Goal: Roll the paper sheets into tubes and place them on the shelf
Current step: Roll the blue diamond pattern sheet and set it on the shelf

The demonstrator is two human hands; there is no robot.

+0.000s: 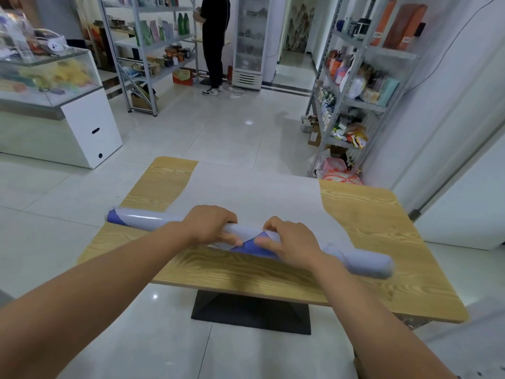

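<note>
Our forearms [109, 283] fill the near frame. Left hand [210, 225] and right hand [289, 243] sit close together mid-roll, fingers [229, 237] curled over the paper roll [142, 220] and gripping it. The roll lies under the fingers on the bench [369, 214], its ends running well out to either side of them. The unrolled sheet [254, 192] lies beyond the fingers. The right end looks fatter. We'd spread the hands wider, press evenly and roll away so it doesn't cone. The shelf [352, 102] is far beyond the right fingers.
</note>
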